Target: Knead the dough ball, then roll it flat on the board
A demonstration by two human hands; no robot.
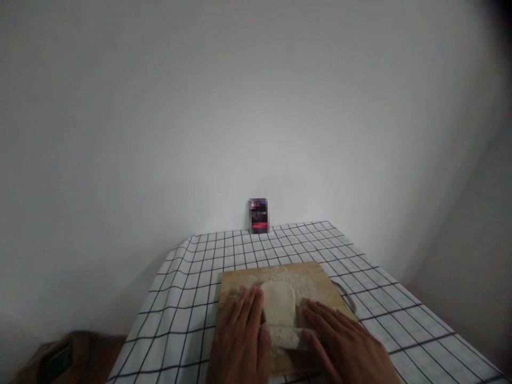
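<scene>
A flat, pale sheet of dough (279,303) with rounded far corners lies on a floured wooden cutting board (236,278). Across its near end is a whitish, flour-dusted roll (285,337); whether it is rolled dough or a rolling pin I cannot tell. My left hand (244,333) rests palm down at the left, its fingers stretched forward beside the sheet and its thumb at the roll's left end. On the right, my right hand (344,338) is also palm down with fingers extended, its thumb touching the roll's right end. Both palms hide the board beneath them.
A black-and-white checked cloth (188,298) covers the table. A metal handle (346,297) sticks out from the board's right side. At the far edge, a small dark pixelated item (259,216) stands against the white wall. A brownish object (64,354) is low at left.
</scene>
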